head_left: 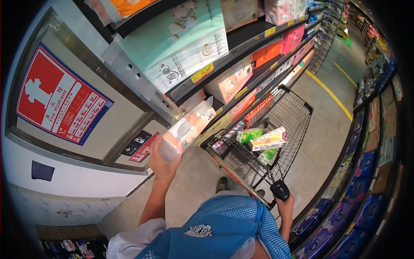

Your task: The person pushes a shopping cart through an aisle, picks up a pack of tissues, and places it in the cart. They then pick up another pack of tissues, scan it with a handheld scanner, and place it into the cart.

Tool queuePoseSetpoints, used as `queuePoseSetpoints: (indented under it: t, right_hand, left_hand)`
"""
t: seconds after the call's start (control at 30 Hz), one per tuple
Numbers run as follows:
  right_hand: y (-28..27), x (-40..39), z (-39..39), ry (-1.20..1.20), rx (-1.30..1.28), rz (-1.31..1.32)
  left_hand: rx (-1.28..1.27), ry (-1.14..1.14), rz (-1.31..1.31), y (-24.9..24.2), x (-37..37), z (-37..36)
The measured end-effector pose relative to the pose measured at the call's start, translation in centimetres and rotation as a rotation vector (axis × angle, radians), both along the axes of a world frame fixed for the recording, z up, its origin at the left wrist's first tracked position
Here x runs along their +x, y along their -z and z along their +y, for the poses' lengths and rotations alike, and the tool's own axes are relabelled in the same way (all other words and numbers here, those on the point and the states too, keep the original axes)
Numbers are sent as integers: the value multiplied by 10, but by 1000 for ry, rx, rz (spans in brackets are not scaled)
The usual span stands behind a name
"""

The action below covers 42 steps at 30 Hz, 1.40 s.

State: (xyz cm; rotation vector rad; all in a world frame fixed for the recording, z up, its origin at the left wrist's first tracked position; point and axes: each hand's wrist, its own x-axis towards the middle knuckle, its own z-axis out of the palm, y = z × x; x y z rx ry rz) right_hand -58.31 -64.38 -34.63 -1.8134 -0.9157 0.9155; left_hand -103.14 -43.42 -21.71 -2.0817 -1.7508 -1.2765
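Note:
My left hand (160, 163) is wrapped round the end of a white and peach pack of tissues (189, 127), raised beside the lower shelves. The pack is tilted, its far end close to the shelf edge. My right hand (284, 206) grips the handle of a black wire shopping cart (297, 116) by its dark end piece (279, 190). Inside the cart lie a white and yellow box (269, 140) and green packs (249, 135), some partly covered. My palm hides one end of the tissue pack.
Shelves on the left hold a large mint-green pack (177, 36) and orange packs (266, 54), with yellow price tags (202, 72) along their edges. A fire hydrant cabinet (120, 112) stands left. Blue packs (336, 211) line the right shelves. The aisle floor has a yellow line (330, 93).

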Motion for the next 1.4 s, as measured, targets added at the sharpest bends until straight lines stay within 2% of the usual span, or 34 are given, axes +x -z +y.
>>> queuePoseSetpoints:
  t: [0.3,0.4,0.53,0.63,0.67,0.77,0.87,0.97,1.1,1.2,1.3,1.4]
  right_hand:
    - [-2,-6,2,-4,25,-3]
    - [0,-3,-3,6,-7,-7]
    - [0,-2,-6,16,-18,17]
    - [3,-5,-4,48,21,27]
    - [5,-5,-5,52,22,32]
    - [12,-3,-7,52,32,17]
    - [12,-1,-3,37,22,-5]
    - [13,-2,5,17,40,-44]
    - [9,-5,12,10,32,-18]
    - [11,-4,14,-5,14,-35]
    - [9,-6,14,4,33,-21]
    - [17,-2,11,3,44,-12]
  left_hand:
    - [-249,-241,29,-30,11,58]
    - [-226,-158,10,-49,18,85]
    - [-40,-136,162,-20,2,133]
    - [-72,-110,90,-16,-18,146]
    - [-137,-83,60,-18,-23,148]
    - [-133,32,239,-20,-36,144]
    - [-305,88,255,-29,-49,141]
    - [-324,122,247,-36,-49,135]
    - [-279,80,197,-37,-48,132]
    - [-345,27,186,-39,-48,132]
    - [-286,71,248,-42,-49,130]
    - [-362,6,298,-51,-42,133]
